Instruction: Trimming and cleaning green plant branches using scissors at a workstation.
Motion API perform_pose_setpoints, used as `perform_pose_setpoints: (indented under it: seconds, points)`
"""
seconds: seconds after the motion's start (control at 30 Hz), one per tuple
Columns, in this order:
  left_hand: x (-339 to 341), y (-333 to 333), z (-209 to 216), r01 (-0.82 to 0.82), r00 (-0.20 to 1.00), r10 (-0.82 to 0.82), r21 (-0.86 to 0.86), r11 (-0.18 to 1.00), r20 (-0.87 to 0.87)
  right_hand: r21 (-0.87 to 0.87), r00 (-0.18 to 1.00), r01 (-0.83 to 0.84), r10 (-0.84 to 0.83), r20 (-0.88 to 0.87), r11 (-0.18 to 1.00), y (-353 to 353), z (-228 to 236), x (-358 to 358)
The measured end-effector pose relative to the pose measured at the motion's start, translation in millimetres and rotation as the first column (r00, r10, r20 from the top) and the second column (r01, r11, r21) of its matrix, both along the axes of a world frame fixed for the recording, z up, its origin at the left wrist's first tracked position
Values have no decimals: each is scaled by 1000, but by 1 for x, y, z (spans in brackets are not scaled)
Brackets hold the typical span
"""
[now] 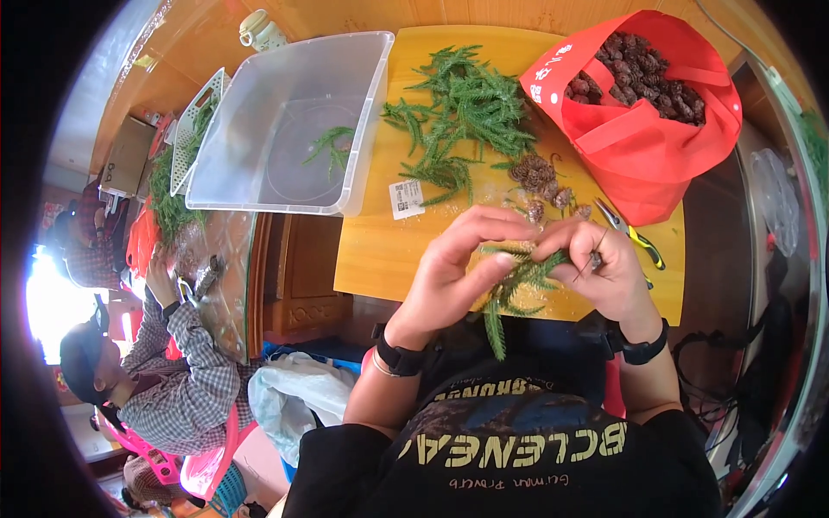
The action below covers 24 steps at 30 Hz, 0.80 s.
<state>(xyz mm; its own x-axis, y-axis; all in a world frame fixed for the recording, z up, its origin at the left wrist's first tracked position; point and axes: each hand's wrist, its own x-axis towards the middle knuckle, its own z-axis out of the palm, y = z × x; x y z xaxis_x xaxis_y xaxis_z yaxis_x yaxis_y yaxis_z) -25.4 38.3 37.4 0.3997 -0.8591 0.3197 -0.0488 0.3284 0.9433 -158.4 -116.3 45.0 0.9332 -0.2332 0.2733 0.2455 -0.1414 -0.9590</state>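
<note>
A green pine sprig [528,274] hangs between my two hands over the near edge of the yellow board, its tip pointing down toward my shirt. My left hand [462,269] pinches the sprig with thumb and fingers. The fingers of my right hand [609,272] close on its other side, and a small dark piece with a thin stem [594,261] shows by them; its kind is unclear. Just beyond my fingers lie brown pine cones [535,177]. Pliers [635,233] with yellow-and-black handles rest beside my right hand. Part of the sprig is hidden behind my fingers.
A pile of green sprigs [471,104] and a white label [406,199] lie on the yellow board [367,259]. At left stands a clear plastic bin [285,95] with one sprig; at right, a red bag [626,164] full of pine cones. Another person [186,371] works at far left.
</note>
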Motion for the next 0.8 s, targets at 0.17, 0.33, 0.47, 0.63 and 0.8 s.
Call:
perform_pose_setpoints:
  seconds: [0.17, 0.33, 0.47, 0.63, 0.8]
  points:
    - [-1, -8, 14, 3, 855, -21, 35, 999, 517, 191, 996, -79, 86, -28, 978, 0, -7, -3]
    - [-4, -14, 7, 22, 845, 8, -49, 999, 534, 301, 996, -56, 73, -44, 952, 4, -14, -5]
    - [-6, -10, 2, -57, 930, 34, 53, 997, 365, 289, 984, 174, -155, -87, 941, -2, -13, -9]
    - [-10, -7, 8, -150, 897, 74, 143, 978, 436, 233, 984, 169, -178, 17, 958, -1, 0, -15]
    - [-11, -10, 6, -146, 914, 63, 179, 973, 401, -3, 984, 168, -168, -56, 986, 5, 7, -12]
